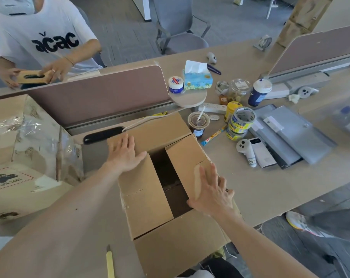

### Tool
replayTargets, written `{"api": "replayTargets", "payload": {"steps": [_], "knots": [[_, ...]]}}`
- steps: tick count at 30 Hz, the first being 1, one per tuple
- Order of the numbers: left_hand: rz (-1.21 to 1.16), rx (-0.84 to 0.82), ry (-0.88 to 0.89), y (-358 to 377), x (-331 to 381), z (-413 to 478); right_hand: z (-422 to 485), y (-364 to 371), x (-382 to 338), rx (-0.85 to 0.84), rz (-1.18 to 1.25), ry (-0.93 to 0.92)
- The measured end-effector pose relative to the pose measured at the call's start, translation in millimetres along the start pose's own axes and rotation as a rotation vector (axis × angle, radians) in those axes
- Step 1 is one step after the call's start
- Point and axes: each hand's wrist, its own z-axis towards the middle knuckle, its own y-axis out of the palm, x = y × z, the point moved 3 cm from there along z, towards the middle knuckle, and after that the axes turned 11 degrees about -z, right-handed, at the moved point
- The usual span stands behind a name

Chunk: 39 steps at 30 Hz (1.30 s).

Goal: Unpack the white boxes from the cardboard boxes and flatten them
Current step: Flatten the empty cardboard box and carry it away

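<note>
Both hands spread flat, left hand and right hand, on cardboard box flaps; advise pushing flaps fully outward before reaching inside.

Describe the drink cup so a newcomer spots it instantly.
Start at the open cardboard box mid-frame. Just past its far right corner stands a clear cup of dark drink. Unlike the tape rolls beside it, it has a white straw.
</note>
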Motion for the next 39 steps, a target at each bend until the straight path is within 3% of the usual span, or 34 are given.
{"api": "replayTargets", "payload": {"steps": [3,11,15,20,24,28,34,39], "knots": [[-0.123,-0.02,-0.059,21,2,-11,1,1,0,0.006,-0.001,-0.007],[0.014,0.02,-0.02,40,42,-42,2,3,0,-0.031,-0.04,-0.008],[-0.147,0.032,0.01,48,55,-61,3,-4,0,-0.047,-0.034,-0.022],[-0.275,0.185,0.089,11,54,-81,13,-24,13,-0.063,0.137,-0.181],[-0.197,0.214,0.134,-19,43,-101,11,-45,35,-0.082,0.429,-0.207],[-0.052,0.229,0.109,-41,22,-121,12,-69,59,0.129,0.666,-0.211],[0.14,0.15,-0.048,-52,-24,-142,35,-61,110,0.187,0.944,0.117],[0.043,0.039,-0.195,-31,-68,-135,41,-22,126,-0.004,1.06,0.408]]}}
